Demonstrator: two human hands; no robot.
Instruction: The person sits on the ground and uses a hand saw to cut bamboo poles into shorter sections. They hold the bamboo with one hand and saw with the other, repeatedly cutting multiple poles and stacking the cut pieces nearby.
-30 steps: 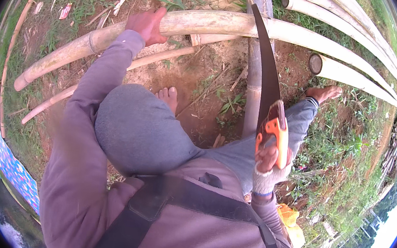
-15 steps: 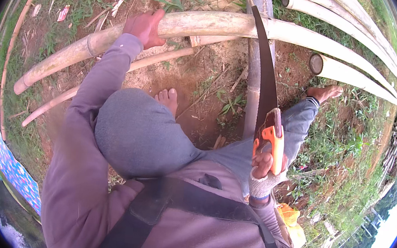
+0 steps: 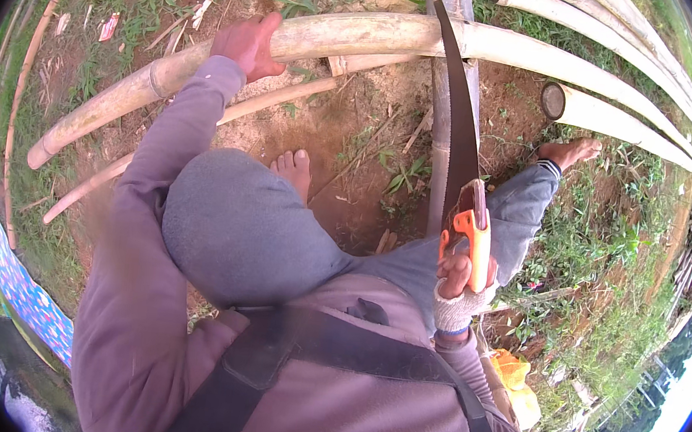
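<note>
My bare left hand (image 3: 247,44) is wrapped round a thick, pale bamboo pole (image 3: 356,35), with the thumb on its near side. That pole lies across a greyish bamboo support (image 3: 440,171) running away from me. In my right hand (image 3: 462,300), which wears a pale fingerless glove, is a pruning saw (image 3: 462,135) with a curved dark blade and an orange handle. Its blade points away from me and its tip crosses over the pole where the pole meets the support. Whether the teeth touch the bamboo, I cannot tell.
Several cut bamboo poles (image 3: 617,126) lie at the far right. A thinner bamboo length (image 3: 278,101) rests under the held pole. My bare feet (image 3: 291,172) are on reddish soil with sawdust. A yellow-orange bag (image 3: 514,381) sits at right, a patterned blue sheet (image 3: 23,275) at left.
The saw has shifted slightly toward the left and tilted a little. My left hand keeps its hold on the bamboo pole, and the whole view has moved slightly.
</note>
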